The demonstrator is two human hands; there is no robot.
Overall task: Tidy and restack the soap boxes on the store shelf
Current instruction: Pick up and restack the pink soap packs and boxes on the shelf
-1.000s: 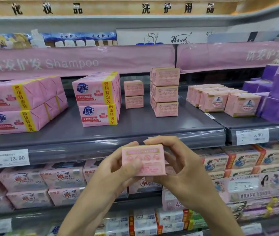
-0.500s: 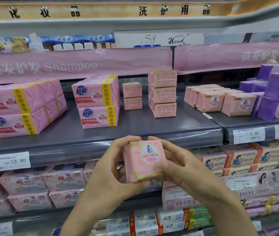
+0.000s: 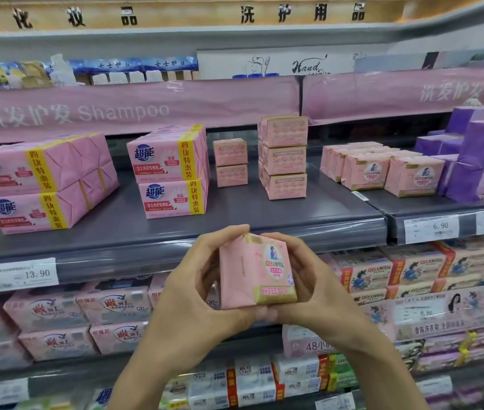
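Pale pink soap box [image 3: 257,272] up front, gold bands top and bottom, a round white emblem with a blue figure. Behind it, a dark grey shelf [image 3: 234,208]. Pink multipacks [image 3: 169,170] wear yellow straps and blue logos. Plain pink stack [image 3: 283,156] in the middle, purple packs [image 3: 483,161] far right, pink banner [image 3: 134,108] with white lettering above.

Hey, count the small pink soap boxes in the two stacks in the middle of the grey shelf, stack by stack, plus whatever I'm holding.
Short stack: 2
Tall stack: 3
Soap box held between left hand and right hand: 1
Total: 6
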